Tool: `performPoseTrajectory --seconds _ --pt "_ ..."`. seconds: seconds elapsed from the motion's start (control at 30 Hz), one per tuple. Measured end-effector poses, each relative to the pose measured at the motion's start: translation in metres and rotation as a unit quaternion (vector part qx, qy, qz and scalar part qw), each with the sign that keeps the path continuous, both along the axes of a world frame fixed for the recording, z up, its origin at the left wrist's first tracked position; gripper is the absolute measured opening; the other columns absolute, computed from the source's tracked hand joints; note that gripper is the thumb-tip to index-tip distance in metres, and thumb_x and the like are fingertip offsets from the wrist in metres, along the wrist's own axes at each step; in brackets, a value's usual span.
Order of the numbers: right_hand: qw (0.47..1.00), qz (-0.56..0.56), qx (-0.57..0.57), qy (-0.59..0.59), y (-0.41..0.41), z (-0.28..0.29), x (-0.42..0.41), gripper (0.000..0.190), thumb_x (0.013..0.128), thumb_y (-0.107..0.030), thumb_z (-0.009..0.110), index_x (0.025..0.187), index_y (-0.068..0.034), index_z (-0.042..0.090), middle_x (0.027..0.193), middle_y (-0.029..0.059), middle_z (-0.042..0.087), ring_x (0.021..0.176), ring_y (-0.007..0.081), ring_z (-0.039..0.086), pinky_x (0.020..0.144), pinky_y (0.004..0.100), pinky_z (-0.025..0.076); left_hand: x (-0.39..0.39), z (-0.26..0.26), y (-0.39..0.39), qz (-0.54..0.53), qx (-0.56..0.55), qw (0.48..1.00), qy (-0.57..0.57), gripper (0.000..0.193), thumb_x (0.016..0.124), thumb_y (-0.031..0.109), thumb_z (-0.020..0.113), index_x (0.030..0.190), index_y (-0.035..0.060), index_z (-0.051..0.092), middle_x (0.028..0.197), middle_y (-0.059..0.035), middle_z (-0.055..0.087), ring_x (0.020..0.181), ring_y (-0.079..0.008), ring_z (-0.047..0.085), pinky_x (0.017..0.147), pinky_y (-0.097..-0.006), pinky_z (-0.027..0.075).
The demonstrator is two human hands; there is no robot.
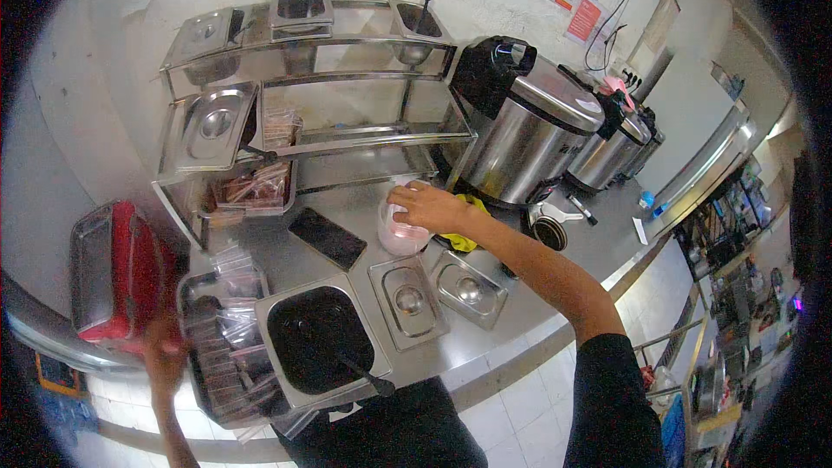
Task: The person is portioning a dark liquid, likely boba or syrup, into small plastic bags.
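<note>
My right hand (426, 208) grips a clear plastic container (402, 237) from above, near the middle of the steel counter; its contents look pinkish. My left hand (164, 351), blurred, is low at the left by the lower edge of a red bag or case (140, 273); whether it grips this is unclear. Beside that hand a tray (218, 403) holds many clear plastic-wrapped items. A square steel pan (383, 364) of dark contents, with a black-handled utensil, stands at the counter's front. Two steel pan lids (408, 302) (469, 289) and a black smartphone (327, 238) lie near the container.
A steel rack (364, 143) with small pans stands at the back. Large steel insulated dispensers (526, 143) line the right rear. A yellow cloth (463, 242) lies behind my right wrist. An open round black-rimmed vessel (550, 233) is farther right.
</note>
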State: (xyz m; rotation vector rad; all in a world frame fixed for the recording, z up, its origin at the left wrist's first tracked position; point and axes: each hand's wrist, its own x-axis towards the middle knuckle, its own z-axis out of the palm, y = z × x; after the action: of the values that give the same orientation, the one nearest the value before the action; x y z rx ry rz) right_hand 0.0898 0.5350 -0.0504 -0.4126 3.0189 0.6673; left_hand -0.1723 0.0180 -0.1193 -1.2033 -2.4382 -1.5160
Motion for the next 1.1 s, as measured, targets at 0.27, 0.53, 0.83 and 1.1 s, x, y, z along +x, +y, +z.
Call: performPoseTrajectory --seconds 0.27,0.53,0.83,1.1 --pt "0.996 0.054 0.059 0.046 -0.002 -0.001 0.011 0.019 0.078 -0.017 0.061 0.095 -0.011 0.069 0.110 0.0049 0.061 0.118 0.0217 0.051 0.102 0.0389 0.039 0.003 0.025 -0.044 0.076 0.042 0.992 -0.088 0.043 0.083 0.011 0.074 0.123 0.0063 0.060 0.116 -0.0096 0.063 0.103 -0.0232 0.060 0.095 -0.0390 0.046" --pt "0.998 0.033 0.053 0.017 -0.015 0.029 0.003 0.011 0.073 -0.013 0.063 0.081 -0.010 0.070 0.098 0.0061 0.068 0.111 0.0218 0.057 0.105 0.0418 0.037 0.079 0.073 -0.037 0.148 0.008 0.987 0.057 0.046 0.074 -0.001 0.073 0.119 0.0004 0.061 0.104 -0.0101 0.065 0.099 -0.0204 0.059 0.092 -0.0347 0.043" --pt "0.973 -0.079 -0.141 0.165 -0.028 0.092 0.038 0.009 0.071 -0.006 0.070 0.074 -0.004 0.061 0.074 0.0109 0.066 0.079 0.0243 0.067 0.103 0.0464 0.042 0.218 0.080 -0.011 -0.257 0.056 0.964 -0.024 0.050 0.075 0.023 0.083 0.109 -0.0024 0.057 0.097 -0.0084 0.065 0.078 -0.0239 0.064 0.075 -0.0397 0.052" --pt "0.549 -0.246 -0.796 0.056 -0.189 0.120 0.107 0.014 0.081 -0.002 0.076 0.083 -0.006 0.063 0.082 0.0013 0.069 0.075 0.0076 0.064 0.069 0.0244 0.053 0.313 0.100 0.085 -0.187 0.300 0.783 -0.511 0.083 0.073 0.003 0.078 0.144 0.0000 0.035 0.136 -0.0161 0.048 0.127 -0.0238 0.047 0.106 -0.0394 0.038"
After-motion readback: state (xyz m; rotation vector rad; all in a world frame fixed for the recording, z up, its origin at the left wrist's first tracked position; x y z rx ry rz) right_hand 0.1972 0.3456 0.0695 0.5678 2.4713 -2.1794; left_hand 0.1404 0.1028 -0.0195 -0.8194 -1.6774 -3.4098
